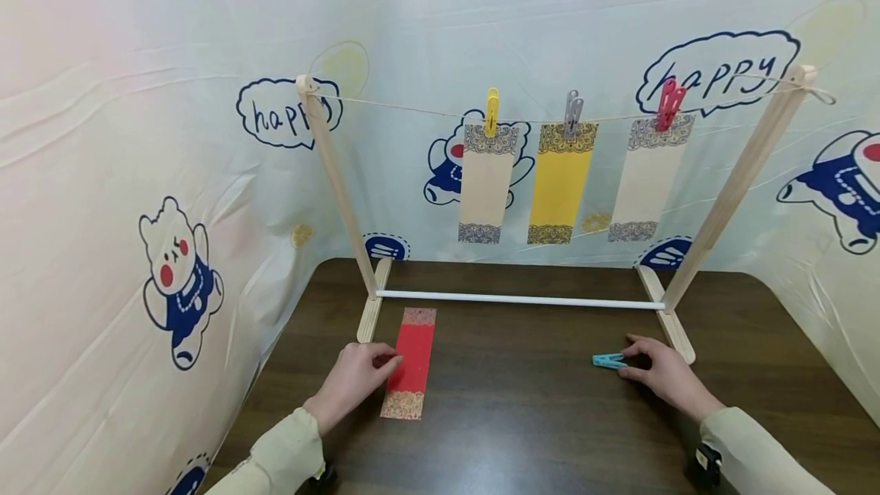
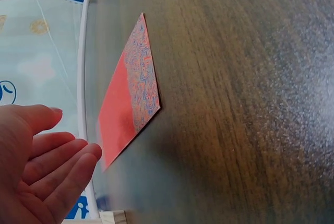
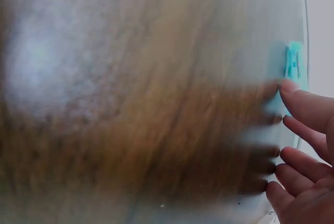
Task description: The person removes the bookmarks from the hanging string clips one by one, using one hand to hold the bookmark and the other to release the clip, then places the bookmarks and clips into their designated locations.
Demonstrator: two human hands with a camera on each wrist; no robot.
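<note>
A red paper strip (image 1: 410, 363) with patterned ends lies flat on the dark wooden table (image 1: 522, 418). My left hand (image 1: 360, 374) rests beside it, fingertips at its left edge. In the left wrist view the fingers (image 2: 62, 164) are straight and hold nothing, just short of the strip (image 2: 128, 104). A teal clothespin (image 1: 608, 360) lies on the table to the right. My right hand (image 1: 653, 371) is beside it with its fingertips at the peg's right end. In the blurred right wrist view the fingers (image 3: 305, 145) are spread loosely, the index tip close to the clothespin (image 3: 293, 62).
A wooden rack (image 1: 337, 174) stands at the back of the table with a white crossbar (image 1: 519, 299) at its base. Its string carries three paper strips: cream under a yellow peg (image 1: 491, 109), yellow under a grey peg (image 1: 572, 113), cream under a red peg (image 1: 668, 104). Printed sheeting (image 1: 137, 174) surrounds the table.
</note>
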